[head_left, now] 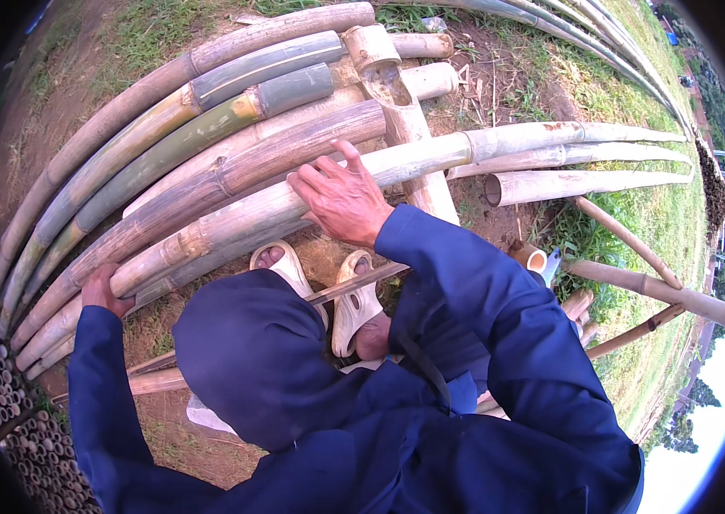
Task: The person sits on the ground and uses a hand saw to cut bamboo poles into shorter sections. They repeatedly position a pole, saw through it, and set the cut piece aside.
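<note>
A pale bamboo pole (pixel 418 163) runs slantwise in front of me, its near end at the left and its thin end reaching far right. My left hand (pixel 104 291) is closed around its near end, with the fingers partly hidden. From above, my right hand (pixel 341 195) grips the pole near its middle, fingers bent over it. Just behind lies a browner bamboo pole (pixel 251 167). A thick bamboo piece with a cut-out notch (pixel 388 86) crosses beneath the pale pole.
Greenish bamboo poles (pixel 157 141) lie side by side at the far left. Cut bamboo ends (pixel 15 428) are stacked along the left edge. Crossed bamboo props (pixel 653 283) stand at the right. Near my cream clogs (pixel 355 308) lies a thin bamboo strip (pixel 362 281).
</note>
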`<state>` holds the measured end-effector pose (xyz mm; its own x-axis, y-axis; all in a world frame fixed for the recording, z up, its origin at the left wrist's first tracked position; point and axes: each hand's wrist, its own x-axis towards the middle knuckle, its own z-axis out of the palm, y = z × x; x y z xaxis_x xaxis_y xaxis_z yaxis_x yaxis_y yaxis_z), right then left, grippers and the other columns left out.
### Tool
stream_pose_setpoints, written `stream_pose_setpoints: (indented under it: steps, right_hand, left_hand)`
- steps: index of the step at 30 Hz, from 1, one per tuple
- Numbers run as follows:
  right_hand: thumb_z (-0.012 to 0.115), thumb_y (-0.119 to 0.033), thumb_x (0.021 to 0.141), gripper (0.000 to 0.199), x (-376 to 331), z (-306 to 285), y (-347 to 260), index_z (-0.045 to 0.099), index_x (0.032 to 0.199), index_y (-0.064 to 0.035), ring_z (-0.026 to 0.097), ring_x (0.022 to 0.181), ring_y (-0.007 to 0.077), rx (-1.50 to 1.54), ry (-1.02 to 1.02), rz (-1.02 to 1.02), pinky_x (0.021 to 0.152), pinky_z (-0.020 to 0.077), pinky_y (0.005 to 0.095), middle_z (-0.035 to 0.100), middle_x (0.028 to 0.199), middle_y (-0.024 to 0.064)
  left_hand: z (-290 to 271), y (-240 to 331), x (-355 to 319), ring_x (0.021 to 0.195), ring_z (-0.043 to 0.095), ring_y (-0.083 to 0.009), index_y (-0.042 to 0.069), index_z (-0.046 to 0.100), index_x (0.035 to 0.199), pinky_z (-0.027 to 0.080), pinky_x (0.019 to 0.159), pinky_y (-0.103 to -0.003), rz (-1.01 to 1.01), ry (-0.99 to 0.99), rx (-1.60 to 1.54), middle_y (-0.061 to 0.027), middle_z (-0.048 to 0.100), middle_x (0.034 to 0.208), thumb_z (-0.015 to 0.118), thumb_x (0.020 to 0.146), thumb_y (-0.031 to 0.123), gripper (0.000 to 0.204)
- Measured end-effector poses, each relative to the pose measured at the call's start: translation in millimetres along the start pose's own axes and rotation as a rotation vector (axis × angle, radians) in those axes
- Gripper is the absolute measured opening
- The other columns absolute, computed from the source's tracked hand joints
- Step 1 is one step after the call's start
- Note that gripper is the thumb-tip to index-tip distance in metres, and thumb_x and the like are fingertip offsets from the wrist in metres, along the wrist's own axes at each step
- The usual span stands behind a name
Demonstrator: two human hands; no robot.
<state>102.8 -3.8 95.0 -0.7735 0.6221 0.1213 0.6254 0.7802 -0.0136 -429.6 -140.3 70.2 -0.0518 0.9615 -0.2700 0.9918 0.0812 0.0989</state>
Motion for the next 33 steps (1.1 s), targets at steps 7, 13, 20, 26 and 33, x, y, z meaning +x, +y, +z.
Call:
stream_pose_setpoints:
  steps: [7, 13, 20, 26, 33]
  right_hand:
    - [0.082, -0.038, 0.077, 0.065, -86.1, -28.3, 100.5, 0.058, 0.133, -0.0143, 0.058, 0.115, 0.0172, -0.143, -0.07, 0.12, 0.12, 0.0146, 0.0537, 0.058, 0.11, 0.0]
    - [0.082, -0.033, 0.081, 0.077, -184.5, -99.3, 160.9, 0.049, 0.149, -0.017, 0.053, 0.132, 0.0235, -0.082, 0.009, 0.53, 0.122, 0.0184, 0.0551, 0.06, 0.133, 0.0064]
    - [0.079, -0.016, 0.088, 0.056, -432.2, -94.1, 67.7, 0.057, 0.139, -0.0097, 0.067, 0.089, 0.0193, 0.191, 0.383, 1.306, 0.087, 0.052, 0.0371, 0.068, 0.1, 0.0077]
    - [0.071, -0.007, 0.094, 0.03, -378.7, -80.7, 26.5, 0.067, 0.123, -0.0017, 0.067, 0.087, 0.0138, 0.457, 0.666, 1.292, 0.082, 0.0536, 0.0301, 0.07, 0.09, 0.0055]
    - [0.07, -0.01, 0.094, 0.046, -112.6, -56.2, 78.4, 0.059, 0.138, -0.0017, 0.07, 0.103, 0.0216, 0.888, 0.394, 0.769, 0.092, 0.0545, 0.0344, 0.073, 0.116, 0.0158]
  left_hand:
    - [-17.2, 193.3, 33.9, 0.102, 0.069, -0.0363, 0.006, 0.067, 0.11, 0.056, 0.088, -0.046, 0.152, 0.026, 0.035, -0.0161, 0.072, 0.108, 0.088, 0.061, 0.03, 0.059]
    - [-8.0, 336.3, 86.6, 0.099, 0.072, -0.0381, 0.0, 0.067, 0.103, 0.058, 0.087, -0.047, 0.241, -0.103, 0.03, -0.0202, 0.073, 0.105, 0.085, 0.07, 0.032, 0.049]
    - [3.7, 357.6, 104.4, 0.099, 0.072, -0.0386, -0.001, 0.066, 0.107, 0.057, 0.087, -0.048, 0.192, -0.158, 0.086, -0.0222, 0.074, 0.102, 0.086, 0.07, 0.036, 0.056]
    - [5.4, 357.6, 101.6, 0.101, 0.071, -0.0397, 0.0, 0.065, 0.108, 0.056, 0.088, -0.048, 0.2, -0.156, 0.134, -0.0232, 0.073, 0.103, 0.084, 0.07, 0.042, 0.06]
    - [6.5, 348.0, 99.9, 0.099, 0.073, -0.0371, -0.001, 0.066, 0.11, 0.058, 0.088, -0.046, 0.18, -0.139, 0.094, -0.022, 0.074, 0.104, 0.085, 0.072, 0.041, 0.06]
